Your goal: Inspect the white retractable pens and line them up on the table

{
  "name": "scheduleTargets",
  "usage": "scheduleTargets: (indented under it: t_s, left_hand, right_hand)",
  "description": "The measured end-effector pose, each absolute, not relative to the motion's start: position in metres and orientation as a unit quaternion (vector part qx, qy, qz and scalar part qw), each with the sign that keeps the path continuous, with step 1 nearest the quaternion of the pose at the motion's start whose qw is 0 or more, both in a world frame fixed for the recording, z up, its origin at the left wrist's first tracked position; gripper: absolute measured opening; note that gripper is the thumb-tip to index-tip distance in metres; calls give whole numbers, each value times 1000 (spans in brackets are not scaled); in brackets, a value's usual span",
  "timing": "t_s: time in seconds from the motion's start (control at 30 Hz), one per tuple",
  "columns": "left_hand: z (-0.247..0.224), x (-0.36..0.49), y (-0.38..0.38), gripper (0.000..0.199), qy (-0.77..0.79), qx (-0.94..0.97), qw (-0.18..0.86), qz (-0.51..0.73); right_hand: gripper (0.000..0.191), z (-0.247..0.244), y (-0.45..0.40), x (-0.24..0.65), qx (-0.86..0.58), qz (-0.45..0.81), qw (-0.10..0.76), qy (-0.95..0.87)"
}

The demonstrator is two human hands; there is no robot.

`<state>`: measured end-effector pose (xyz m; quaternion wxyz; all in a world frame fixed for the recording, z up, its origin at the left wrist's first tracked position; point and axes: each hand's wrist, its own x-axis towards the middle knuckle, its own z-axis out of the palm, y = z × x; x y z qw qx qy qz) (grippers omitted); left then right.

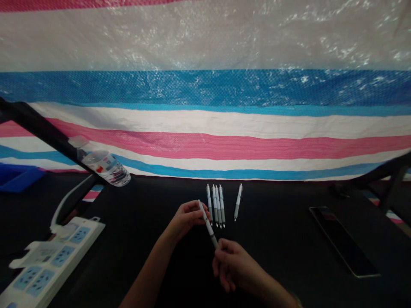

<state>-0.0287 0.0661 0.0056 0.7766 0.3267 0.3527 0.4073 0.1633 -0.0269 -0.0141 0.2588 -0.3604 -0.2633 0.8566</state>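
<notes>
A white pen with a grey grip (208, 226) is held slantwise between my two hands above the black table. My left hand (186, 218) is closed at its upper part, the thumb and fingers against the white barrel. Lower down, my right hand (231, 260) pinches the grey grip end, hiding the tip. Just beyond my hands, several similar pens (217, 205) lie side by side, tips toward me. One more pen (238, 202) lies apart to their right, slightly tilted.
A white power strip (58, 256) with a plugged-in cable lies at left. A clear plastic bottle (107, 167) leans behind it, near a blue tray (19, 176). At right is a dark phone (343, 241). A striped sheet (205, 90) hangs behind the table (272, 239).
</notes>
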Motion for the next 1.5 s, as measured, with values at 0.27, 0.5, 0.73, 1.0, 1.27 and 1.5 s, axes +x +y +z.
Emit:
scheduleTargets:
  t_s: [0.27,0.5,0.73,1.0,1.27,1.5]
  left_hand:
    - [6,-28,67,24,353,327,777,407]
    - [6,-28,65,22,352,331,773,411]
    - [8,-27,66,24,339,326,782,408]
    - [6,-27,65,26,316,319,790,419]
    - [5,-24,63,27,298,314,790,433]
    - [6,-18,63,44,376,340,729,460]
  right_hand:
    - [48,-12,-26,163,-370,852,270,-254]
    - [57,-13,-25,162,-363,860,274,-231]
    - [47,-12,-26,164,-394,836,262,-277]
    - [46,-19,-24,168,-324,872,286,-229]
    - [37,-13,-24,167,-298,894,264,-204]
    - [57,-13,-18,169,-365,813,323,-318]
